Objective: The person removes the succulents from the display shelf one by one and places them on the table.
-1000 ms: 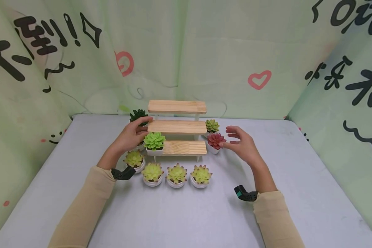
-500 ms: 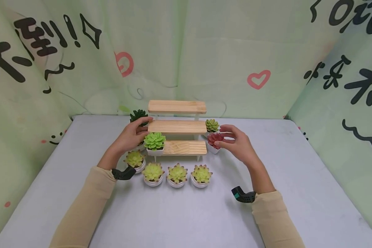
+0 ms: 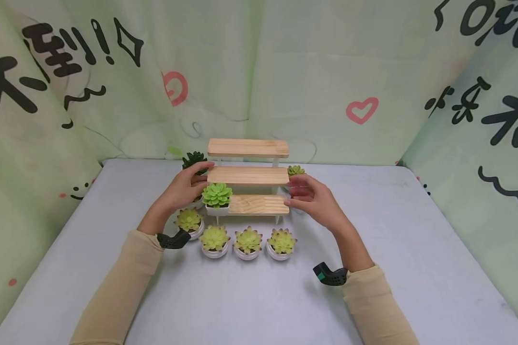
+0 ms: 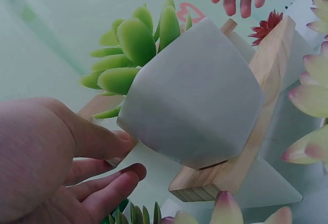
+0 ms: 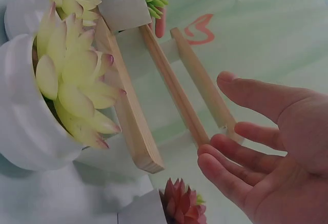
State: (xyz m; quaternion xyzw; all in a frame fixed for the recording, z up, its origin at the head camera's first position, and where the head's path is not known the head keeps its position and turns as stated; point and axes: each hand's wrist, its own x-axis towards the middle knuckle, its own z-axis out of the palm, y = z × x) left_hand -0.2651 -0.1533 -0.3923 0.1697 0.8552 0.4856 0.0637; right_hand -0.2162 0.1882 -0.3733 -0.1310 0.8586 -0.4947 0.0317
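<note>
A three-tier wooden plant stand (image 3: pixel 248 176) stands on the table. At the left end of its middle shelf, my left hand (image 3: pixel 180 188) pinches the board between thumb and fingers. A bright green succulent (image 3: pixel 217 195) in a white pot sits on the bottom shelf's left end, near that thumb (image 4: pixel 115 143). My right hand (image 3: pixel 317 199) is at the shelves' right end, its fingers loosely bent, fingertips (image 5: pixel 205 155) at or very near the middle board's end. Below them in the right wrist view is a red succulent (image 5: pixel 183 203), hidden behind that hand in the head view.
Pale yellow-green succulents in round white pots, including a middle one (image 3: pixel 248 241), line the stand's front. Another (image 3: pixel 189 220) sits front left. A dark green succulent (image 3: pixel 194 160) is behind my left hand, a green one (image 3: pixel 296 170) behind my right. A printed curtain (image 3: pixel 319 81) surrounds the table.
My right hand has moved left from beside the red succulent to the right end of the shelves, covering that plant in the head view. My left hand has stayed at the shelf's left end.
</note>
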